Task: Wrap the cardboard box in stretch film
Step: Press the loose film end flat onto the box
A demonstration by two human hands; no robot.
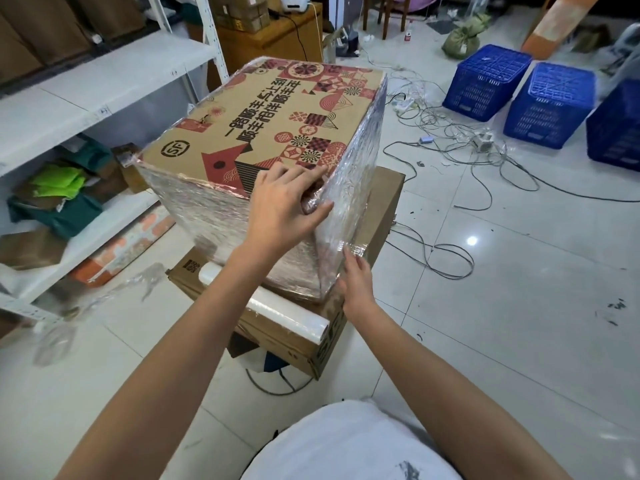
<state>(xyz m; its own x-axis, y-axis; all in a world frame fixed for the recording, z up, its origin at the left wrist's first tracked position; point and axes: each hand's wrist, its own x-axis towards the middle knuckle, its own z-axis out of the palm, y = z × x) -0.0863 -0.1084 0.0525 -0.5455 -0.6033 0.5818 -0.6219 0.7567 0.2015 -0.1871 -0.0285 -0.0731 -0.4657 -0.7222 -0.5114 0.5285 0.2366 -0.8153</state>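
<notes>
Two hands on film-wrapped box, left flat at top corner, right flat low on side

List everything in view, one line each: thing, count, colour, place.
printed box: 1, brown with red patterns, tilted on the lower box, sides covered in film
lower box: 1, plain brown, on the floor
film roll: 1, white, lying on the lower box's near edge
crates: 3 in view, blue, floor at right
cables: tangle, white and black, floor behind the boxes
shelf: 1, white, at left
sack: 1, green, floor at back
loose film: clear, floor at left
left hand: on the printed box's near top corner
right hand: at its lower corner, on the film
</notes>
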